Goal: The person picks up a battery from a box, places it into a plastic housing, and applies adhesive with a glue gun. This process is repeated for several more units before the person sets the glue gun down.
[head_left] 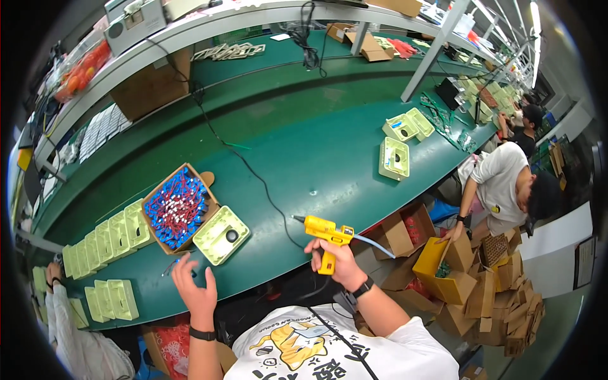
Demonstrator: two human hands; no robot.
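A yellow hot glue gun [322, 227] is gripped by its handle in my right hand [347, 266]. Its dark nozzle points left over the green table, and a light blue glue stick sticks out behind. My left hand [195, 286] is raised at the table's near edge, fingers apart and slightly curved. Beside those fingertips is a small dark piece with thin wires [170, 267]; I cannot make out its details. Just beyond this hand lies a pale green plastic housing [218, 244] with a round black part inside. Against it stands a cardboard box [212, 202] full of blue parts with red wires.
Pale green housings [101, 244] line the table at left; another group [114, 299] sits nearer. More housings [394, 158] lie right. A black cable [253, 171] crosses the green table [316, 152]. Co-workers [500, 183] work at both sides, with cardboard boxes [446, 272] at right.
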